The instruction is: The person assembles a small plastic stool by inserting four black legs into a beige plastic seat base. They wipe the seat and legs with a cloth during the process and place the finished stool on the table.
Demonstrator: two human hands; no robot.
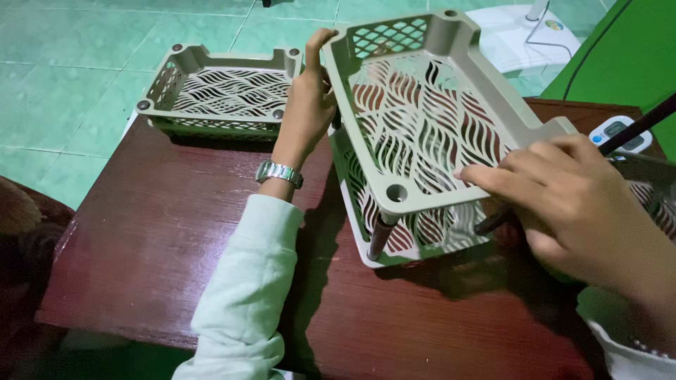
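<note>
My left hand (308,105) grips the left rim of a grey plastic basket tray (394,190) with a wavy cut-out bottom, held above a second tray (366,246) of the same kind. Dark brown posts (379,236) join the two at the corners. My right hand (563,193) presses on the upper tray's near right rim, fingers spread over the edge. A metal watch (279,172) sits on my left wrist above a pale green sleeve. A third matching tray (211,91) lies alone at the table's far left.
All of it stands on a dark red-brown wooden table (162,239) over a green tiled floor. A dark rod (637,127) and a small white device (623,134) lie at the right edge. A white appliance base (514,35) stands on the floor beyond.
</note>
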